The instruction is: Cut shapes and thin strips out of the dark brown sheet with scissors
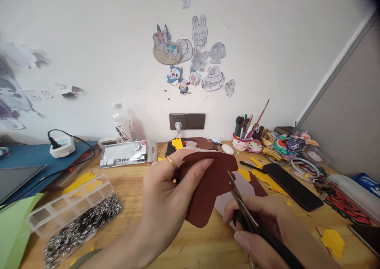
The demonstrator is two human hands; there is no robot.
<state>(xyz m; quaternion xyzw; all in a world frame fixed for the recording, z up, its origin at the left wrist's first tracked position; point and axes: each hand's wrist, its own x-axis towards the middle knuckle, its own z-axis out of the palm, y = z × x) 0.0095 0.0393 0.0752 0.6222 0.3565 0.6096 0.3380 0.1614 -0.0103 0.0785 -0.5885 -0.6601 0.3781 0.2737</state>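
A dark brown sheet [204, 186] with rounded, cut edges is held up over the desk. My left hand [170, 194], with a ring on one finger, pinches it between the thumb on the near face and the fingers behind. Black-handled scissors [245, 209] are gripped in my right hand [267, 229], blades pointing up and left. Their tips lie at the right edge of the brown sheet, near a notch; whether the blades enclose it I cannot tell. A pale lilac-grey sheet [223, 203] shows behind and below the brown one.
At the left stands a clear compartment box [86, 221] full of metal rings, its lid raised. A dark phone [292, 186] and yellow scraps [333, 242] lie at the right. Behind are a pen cup [242, 142], a bottle [120, 122] and a wall socket [178, 121].
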